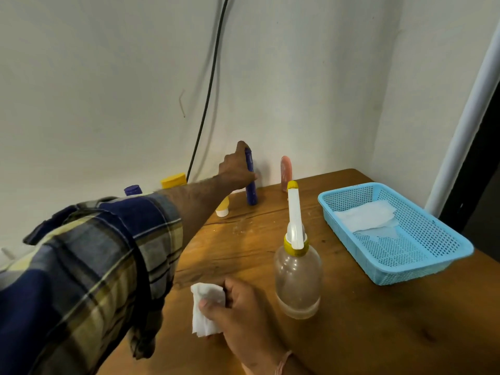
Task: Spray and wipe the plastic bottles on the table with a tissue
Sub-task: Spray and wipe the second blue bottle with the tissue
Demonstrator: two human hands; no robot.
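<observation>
My left hand (236,169) reaches to the back of the wooden table (378,320) and grips a tall dark blue bottle (251,192) that stands by the wall. My right hand (238,309) rests near the front edge and holds a crumpled white tissue (204,307). A clear spray bottle (297,277) with a yellow collar and white nozzle stands just right of that hand. A pink bottle (286,173) stands upright at the wall. A small yellow bottle with a white cap (223,208) shows under my left forearm.
A light blue plastic basket (422,269) holding white tissues (365,216) sits on the right side of the table. Behind my left sleeve a yellow cap (173,180) and a dark blue cap (133,189) show. A black cable (208,98) hangs down the wall.
</observation>
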